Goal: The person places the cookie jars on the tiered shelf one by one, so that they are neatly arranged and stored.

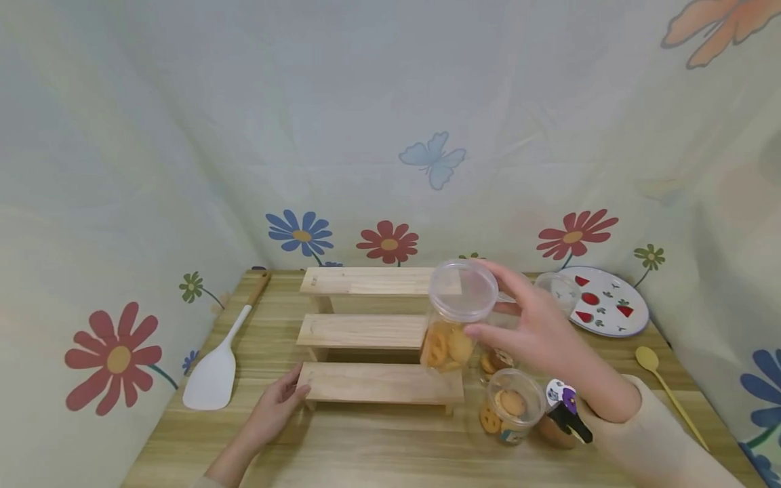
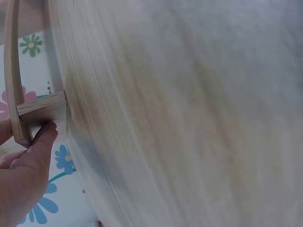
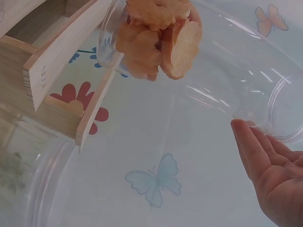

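A three-step wooden rack (image 1: 381,383) stands on the table. At the left end of its lowest step, my left hand (image 1: 274,410) pinches the board, with the thumb against the support under it in the left wrist view. My right hand (image 1: 537,332) holds a clear lidded jar (image 1: 448,346) of cookies near its top, in front of the rack's right end. The cookies (image 3: 156,42) lie at the jar's bottom in the right wrist view. Another cookie jar (image 1: 512,410) stands right of the rack, with one more partly hidden behind it.
On the left lies a white spatula (image 1: 213,376) with a wooden handle. A strawberry-patterned plate (image 1: 616,305) is at the back right, with a clear lid (image 1: 558,291) overlapping its edge. Farther right lies a yellow spoon (image 1: 665,386). A flowered cloth (image 1: 354,169) hangs behind the table.
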`<state>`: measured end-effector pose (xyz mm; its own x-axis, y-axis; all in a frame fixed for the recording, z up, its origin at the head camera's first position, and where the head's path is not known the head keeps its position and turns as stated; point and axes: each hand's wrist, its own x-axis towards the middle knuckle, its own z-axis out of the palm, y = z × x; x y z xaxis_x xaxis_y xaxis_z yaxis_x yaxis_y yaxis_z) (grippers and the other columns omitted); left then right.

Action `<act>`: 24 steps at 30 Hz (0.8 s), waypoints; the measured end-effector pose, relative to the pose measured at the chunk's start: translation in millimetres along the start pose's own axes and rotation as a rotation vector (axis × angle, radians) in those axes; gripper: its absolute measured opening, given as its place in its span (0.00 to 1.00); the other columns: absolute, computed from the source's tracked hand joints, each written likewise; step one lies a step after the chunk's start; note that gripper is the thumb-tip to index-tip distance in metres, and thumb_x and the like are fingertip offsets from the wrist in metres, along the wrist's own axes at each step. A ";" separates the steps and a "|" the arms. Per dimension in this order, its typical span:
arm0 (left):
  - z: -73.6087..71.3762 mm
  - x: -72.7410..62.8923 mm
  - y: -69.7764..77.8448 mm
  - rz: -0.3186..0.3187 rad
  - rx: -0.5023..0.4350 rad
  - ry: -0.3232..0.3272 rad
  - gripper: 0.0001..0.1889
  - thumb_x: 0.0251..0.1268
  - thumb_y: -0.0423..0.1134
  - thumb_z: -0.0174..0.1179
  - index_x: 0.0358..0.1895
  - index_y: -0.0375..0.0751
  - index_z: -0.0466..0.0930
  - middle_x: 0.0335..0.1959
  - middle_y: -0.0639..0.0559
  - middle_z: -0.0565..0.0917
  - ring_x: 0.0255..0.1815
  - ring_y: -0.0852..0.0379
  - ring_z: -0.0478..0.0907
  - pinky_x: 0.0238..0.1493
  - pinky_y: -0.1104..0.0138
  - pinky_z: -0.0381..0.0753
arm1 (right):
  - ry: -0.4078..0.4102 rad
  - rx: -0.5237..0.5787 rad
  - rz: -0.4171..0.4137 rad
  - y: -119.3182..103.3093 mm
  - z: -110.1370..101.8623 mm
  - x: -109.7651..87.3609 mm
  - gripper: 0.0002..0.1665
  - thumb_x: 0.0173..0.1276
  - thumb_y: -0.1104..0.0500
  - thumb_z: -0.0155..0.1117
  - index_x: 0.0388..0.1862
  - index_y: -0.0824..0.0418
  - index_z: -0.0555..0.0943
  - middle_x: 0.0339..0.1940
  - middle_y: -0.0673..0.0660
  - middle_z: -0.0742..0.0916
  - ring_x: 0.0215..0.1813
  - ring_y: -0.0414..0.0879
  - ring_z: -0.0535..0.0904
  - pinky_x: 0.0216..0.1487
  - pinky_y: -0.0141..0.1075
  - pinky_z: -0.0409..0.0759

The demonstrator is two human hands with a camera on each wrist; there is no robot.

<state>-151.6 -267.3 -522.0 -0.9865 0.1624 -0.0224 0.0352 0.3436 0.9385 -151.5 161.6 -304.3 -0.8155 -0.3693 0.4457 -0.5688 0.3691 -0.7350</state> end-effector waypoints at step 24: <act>0.2 2.3 -4.0 0.029 0.011 0.004 0.32 0.74 0.39 0.53 0.70 0.21 0.51 0.70 0.27 0.56 0.65 0.34 0.63 0.59 0.65 0.72 | -0.038 0.024 -0.035 -15.7 21.3 60.7 0.45 0.57 0.50 0.75 0.72 0.50 0.64 0.56 0.49 0.80 0.56 0.43 0.78 0.53 0.38 0.80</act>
<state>-153.9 -268.2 -525.9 -0.9857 0.1683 0.0062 0.0655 0.3492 0.9348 -189.8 115.2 -276.6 -0.7900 -0.4139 0.4523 -0.5941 0.3346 -0.7315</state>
